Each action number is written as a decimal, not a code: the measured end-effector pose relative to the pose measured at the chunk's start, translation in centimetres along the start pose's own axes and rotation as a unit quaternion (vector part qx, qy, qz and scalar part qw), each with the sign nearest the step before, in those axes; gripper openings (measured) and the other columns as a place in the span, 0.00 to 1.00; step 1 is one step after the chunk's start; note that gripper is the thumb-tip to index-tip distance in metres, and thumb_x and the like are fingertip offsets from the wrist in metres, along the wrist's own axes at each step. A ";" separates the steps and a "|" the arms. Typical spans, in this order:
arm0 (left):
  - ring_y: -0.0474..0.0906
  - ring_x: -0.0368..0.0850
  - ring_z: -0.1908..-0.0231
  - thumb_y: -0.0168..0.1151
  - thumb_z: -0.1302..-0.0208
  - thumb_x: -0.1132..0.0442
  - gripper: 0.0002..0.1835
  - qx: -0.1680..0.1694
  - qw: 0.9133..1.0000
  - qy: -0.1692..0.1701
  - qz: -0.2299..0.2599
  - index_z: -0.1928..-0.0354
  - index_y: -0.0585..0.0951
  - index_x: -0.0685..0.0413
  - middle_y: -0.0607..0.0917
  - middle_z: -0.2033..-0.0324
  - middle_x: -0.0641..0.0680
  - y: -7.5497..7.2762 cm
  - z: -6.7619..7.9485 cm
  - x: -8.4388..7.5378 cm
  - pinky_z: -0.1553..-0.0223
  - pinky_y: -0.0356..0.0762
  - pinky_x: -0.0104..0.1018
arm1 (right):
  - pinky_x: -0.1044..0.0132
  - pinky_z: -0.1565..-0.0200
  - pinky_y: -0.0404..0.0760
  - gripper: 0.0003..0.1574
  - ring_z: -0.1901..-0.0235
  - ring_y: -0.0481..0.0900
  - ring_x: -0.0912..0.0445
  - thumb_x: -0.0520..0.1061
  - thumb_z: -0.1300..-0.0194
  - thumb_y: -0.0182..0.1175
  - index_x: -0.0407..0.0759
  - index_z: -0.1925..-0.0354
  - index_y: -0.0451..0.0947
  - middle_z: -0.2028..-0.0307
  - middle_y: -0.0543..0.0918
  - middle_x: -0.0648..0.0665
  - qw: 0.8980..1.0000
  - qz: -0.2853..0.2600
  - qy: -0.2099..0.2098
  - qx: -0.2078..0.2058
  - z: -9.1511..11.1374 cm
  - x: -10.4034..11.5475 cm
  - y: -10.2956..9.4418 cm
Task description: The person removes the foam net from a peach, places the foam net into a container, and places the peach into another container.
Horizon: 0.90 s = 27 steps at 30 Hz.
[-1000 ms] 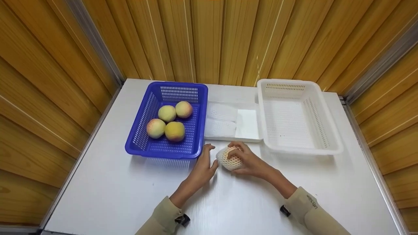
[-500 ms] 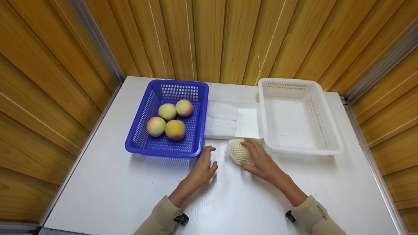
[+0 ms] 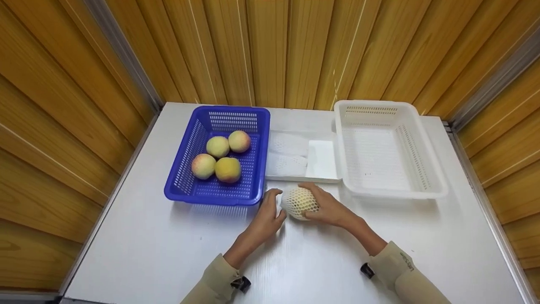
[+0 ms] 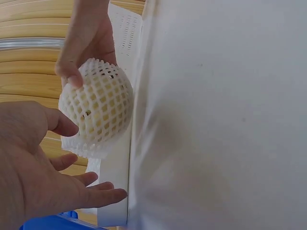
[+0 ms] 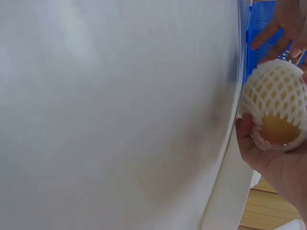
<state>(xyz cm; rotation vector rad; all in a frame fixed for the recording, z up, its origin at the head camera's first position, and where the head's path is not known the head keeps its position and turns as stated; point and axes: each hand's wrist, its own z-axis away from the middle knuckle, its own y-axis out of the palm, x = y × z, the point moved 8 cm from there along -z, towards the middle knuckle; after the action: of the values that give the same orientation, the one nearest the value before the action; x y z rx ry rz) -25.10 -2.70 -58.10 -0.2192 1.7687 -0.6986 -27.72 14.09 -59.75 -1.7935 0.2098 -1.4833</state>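
Observation:
A peach in a white foam net sleeve (image 3: 298, 203) is at the middle of the table, low over its surface. My right hand (image 3: 331, 209) grips its right side, thumb on the near side and fingers on the far side. In the right wrist view, the bare end of the peach (image 5: 279, 129) shows at the sleeve's opening. My left hand (image 3: 266, 216) is at the sleeve's left end, fingers spread and loosely bent. In the left wrist view, its thumb is close to the foam net (image 4: 98, 108); whether it touches, I cannot tell.
A blue basket (image 3: 171, 192) holding several bare peaches (image 3: 228, 169) stands at the left. Behind the hands, a shallow white tray (image 3: 322, 158) contains flat foam net sleeves (image 3: 287, 164). At the right is a white basket (image 3: 438, 185). Wood-patterned panels (image 3: 270, 50) enclose the table.
The right hand first moved the sleeved peach right, away from the left hand, then back left against its fingers. The left hand has stayed almost in place.

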 end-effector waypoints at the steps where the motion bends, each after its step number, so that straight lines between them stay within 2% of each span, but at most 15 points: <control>1: 0.66 0.60 0.33 0.56 0.35 0.75 0.25 -0.001 1.000 -0.001 0.002 0.37 0.64 0.69 0.70 0.39 0.68 0.0 0.0 0.0 0.30 0.65 0.51 | 0.44 0.44 0.77 0.52 0.42 0.75 0.45 0.50 0.46 0.70 0.50 0.26 0.62 0.35 0.73 0.42 1.000 0.004 0.006 0.015 0.0 0.0 0.1; 4: 0.68 0.60 0.33 0.56 0.36 0.76 0.24 -0.008 1.000 -0.003 0.007 0.38 0.65 0.69 0.71 0.40 0.68 0.0 0.0 0.2 0.31 0.66 0.52 | 0.41 0.39 0.73 0.51 0.36 0.70 0.43 0.52 0.42 0.68 0.49 0.24 0.61 0.30 0.69 0.41 0.999 0.029 -0.009 0.029 0.1 0.3 0.1; 9: 0.69 0.60 0.33 0.57 0.34 0.75 0.22 -0.004 1.000 0.004 0.011 0.38 0.67 0.69 0.72 0.39 0.66 -0.2 0.1 0.4 0.31 0.66 0.53 | 0.39 0.35 0.70 0.43 0.29 0.62 0.39 0.48 0.35 0.66 0.48 0.25 0.64 0.26 0.64 0.39 0.997 0.041 -0.069 -0.009 0.4 1.0 -0.7; 13: 0.70 0.60 0.34 0.57 0.33 0.73 0.22 0.004 1.000 -0.005 0.006 0.38 0.69 0.68 0.73 0.38 0.66 -0.3 0.2 0.8 0.31 0.67 0.53 | 0.39 0.33 0.69 0.41 0.28 0.60 0.40 0.48 0.30 0.63 0.49 0.23 0.62 0.25 0.61 0.39 0.994 0.047 -0.099 -0.002 0.5 1.3 -0.4; 16: 0.72 0.60 0.35 0.56 0.32 0.73 0.20 0.006 1.000 -0.016 -0.002 0.39 0.71 0.68 0.75 0.39 0.65 -0.5 0.3 1.2 0.33 0.70 0.52 | 0.40 0.33 0.69 0.49 0.27 0.57 0.39 0.51 0.33 0.68 0.49 0.21 0.56 0.24 0.57 0.38 0.993 0.047 -0.106 0.021 0.4 1.4 0.1; 19: 0.76 0.58 0.39 0.55 0.32 0.74 0.18 0.008 1.000 -0.027 -0.011 0.41 0.73 0.67 0.77 0.42 0.63 -0.7 0.2 1.6 0.36 0.74 0.51 | 0.42 0.34 0.71 0.57 0.28 0.58 0.39 0.47 0.41 0.74 0.49 0.21 0.55 0.24 0.55 0.38 0.992 0.049 -0.113 0.024 0.1 1.4 0.5; 24: 0.79 0.55 0.47 0.53 0.30 0.74 0.13 0.025 0.999 -0.046 -0.011 0.46 0.77 0.68 0.81 0.49 0.62 -0.4 0.2 2.2 0.42 0.78 0.49 | 0.45 0.34 0.71 0.57 0.30 0.64 0.40 0.38 0.48 0.75 0.46 0.24 0.60 0.28 0.61 0.39 0.992 0.036 -0.123 0.002 -0.5 1.1 0.5; 27: 0.79 0.56 0.44 0.53 0.29 0.74 0.12 0.036 0.998 -0.043 0.006 0.47 0.80 0.68 0.83 0.49 0.61 -0.4 0.2 2.5 0.40 0.77 0.48 | 0.47 0.34 0.72 0.58 0.32 0.68 0.41 0.37 0.50 0.75 0.46 0.25 0.61 0.29 0.63 0.41 0.993 0.022 -0.114 0.000 -0.7 0.7 0.3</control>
<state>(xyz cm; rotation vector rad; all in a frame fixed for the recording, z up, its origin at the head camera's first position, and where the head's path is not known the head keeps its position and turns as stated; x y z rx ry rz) -25.78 -4.27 -59.96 -0.1872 1.6586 -0.7319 -28.02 13.15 -59.38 -1.9278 0.1334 -1.2350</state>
